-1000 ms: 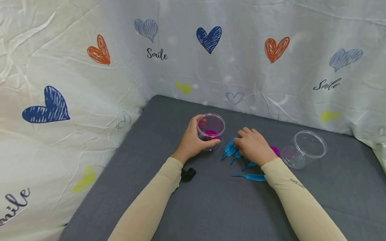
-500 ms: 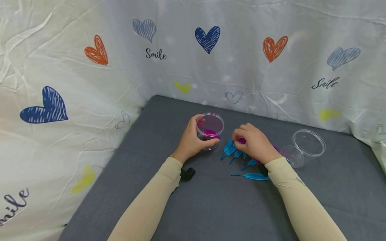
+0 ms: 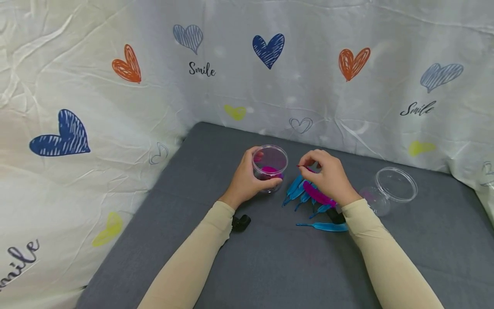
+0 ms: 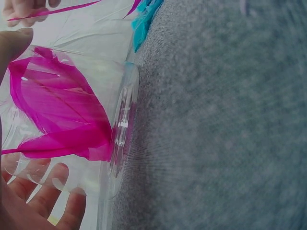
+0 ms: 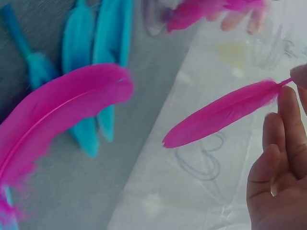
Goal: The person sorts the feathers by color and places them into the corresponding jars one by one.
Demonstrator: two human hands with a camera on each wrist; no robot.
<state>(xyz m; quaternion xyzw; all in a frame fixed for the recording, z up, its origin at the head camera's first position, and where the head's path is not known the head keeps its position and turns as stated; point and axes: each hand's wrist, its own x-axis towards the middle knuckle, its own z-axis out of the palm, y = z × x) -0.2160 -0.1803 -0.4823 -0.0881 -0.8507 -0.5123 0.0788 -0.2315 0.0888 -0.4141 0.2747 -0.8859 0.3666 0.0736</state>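
My left hand (image 3: pixel 248 182) grips a clear plastic jar (image 3: pixel 270 172) around its side, thumb in front and fingers behind. Magenta feathers (image 4: pixel 62 100) lie inside, seen through the wall. To the right, my right hand (image 3: pixel 328 178) pinches another magenta feather (image 5: pixel 223 112) by its quill between thumb and fingertips, a little above the table and apart from the jar. Below that hand, one more magenta feather (image 3: pixel 318 195) lies across several blue feathers (image 3: pixel 295 191). A single blue feather (image 3: pixel 328 227) lies nearer the front, its right end by the right sleeve.
A second clear jar (image 3: pixel 401 200) is on the grey tabletop (image 3: pixel 247 270) to the right, partly behind my right wrist. Small black objects sit beside the left wrist (image 3: pixel 241 223) and under the right wrist. A white cloth with printed hearts (image 3: pixel 270 94) hangs behind the table.
My right hand has risen slightly from the feather pile, with a magenta feather between its fingers. The magenta feather on the blue ones has come into view. My left hand and the jar have stayed put.
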